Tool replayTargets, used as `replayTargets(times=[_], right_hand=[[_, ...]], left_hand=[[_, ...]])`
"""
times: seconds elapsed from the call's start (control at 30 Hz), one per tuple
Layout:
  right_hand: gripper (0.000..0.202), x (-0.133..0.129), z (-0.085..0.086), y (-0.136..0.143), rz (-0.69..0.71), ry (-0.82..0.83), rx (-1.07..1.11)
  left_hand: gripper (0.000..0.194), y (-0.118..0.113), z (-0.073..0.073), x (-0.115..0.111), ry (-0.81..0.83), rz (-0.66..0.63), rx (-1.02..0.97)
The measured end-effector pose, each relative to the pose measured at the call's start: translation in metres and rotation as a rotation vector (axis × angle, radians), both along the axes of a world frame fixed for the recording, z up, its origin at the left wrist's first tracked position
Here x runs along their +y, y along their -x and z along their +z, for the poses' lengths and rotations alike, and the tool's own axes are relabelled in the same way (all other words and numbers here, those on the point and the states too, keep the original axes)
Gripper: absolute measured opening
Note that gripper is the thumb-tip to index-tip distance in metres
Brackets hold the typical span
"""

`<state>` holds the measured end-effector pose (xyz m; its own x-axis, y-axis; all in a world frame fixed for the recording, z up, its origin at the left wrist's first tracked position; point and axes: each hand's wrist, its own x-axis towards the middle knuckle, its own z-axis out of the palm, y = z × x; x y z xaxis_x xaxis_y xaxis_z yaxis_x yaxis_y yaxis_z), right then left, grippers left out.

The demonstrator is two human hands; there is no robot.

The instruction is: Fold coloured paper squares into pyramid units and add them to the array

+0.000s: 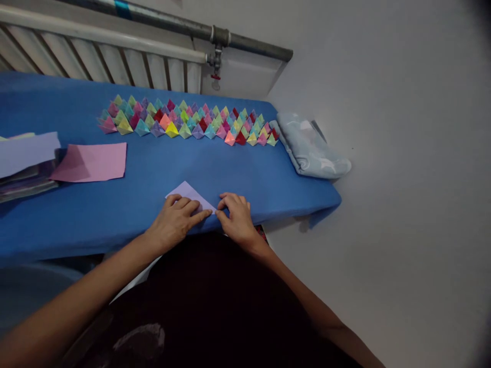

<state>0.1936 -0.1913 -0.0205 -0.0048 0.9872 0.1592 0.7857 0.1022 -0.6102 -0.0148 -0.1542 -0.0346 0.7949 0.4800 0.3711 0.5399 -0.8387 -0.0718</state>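
Observation:
A sheet of lavender paper (187,190), folded into a triangle, lies near the front edge of the blue-covered table, its peak facing away from me. My left hand (177,217) rests over its lower left part, fingers bent on top and the thumb stretched along the near edge towards the right corner. At that right corner, my right hand (236,217) has its thumb and forefinger close together on the paper's tip. Part of the folded edge is hidden beneath my left fingers.
Several rows of folded multicoloured paper pieces (184,131) stand along the back. To the left lie a pink sheet (95,162) and a stack of papers topped with lavender (28,153). A folded grey-blue cloth (310,151) sits at the right end by the wall. Behind is a radiator (115,64).

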Motion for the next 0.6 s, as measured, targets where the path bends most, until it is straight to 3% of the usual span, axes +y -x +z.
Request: replayTargets(times=[0.33, 0.5, 0.6], right_hand=[[0.011, 0.0, 0.002, 0.0, 0.015, 0.003, 0.006], [0.018, -0.006, -0.002, -0.01, -0.027, -0.046, 0.013], [0.017, -0.012, -0.004, -0.015, 0.042, -0.127, 0.046]], left_hand=[[0.054, 0.038, 0.005, -0.026, -0.056, 0.109, -0.005], [0.049, 0.034, 0.002, -0.03, -0.058, 0.14, -0.062], [0.039, 0.03, -0.001, -0.027, -0.033, 0.121, -0.128]])
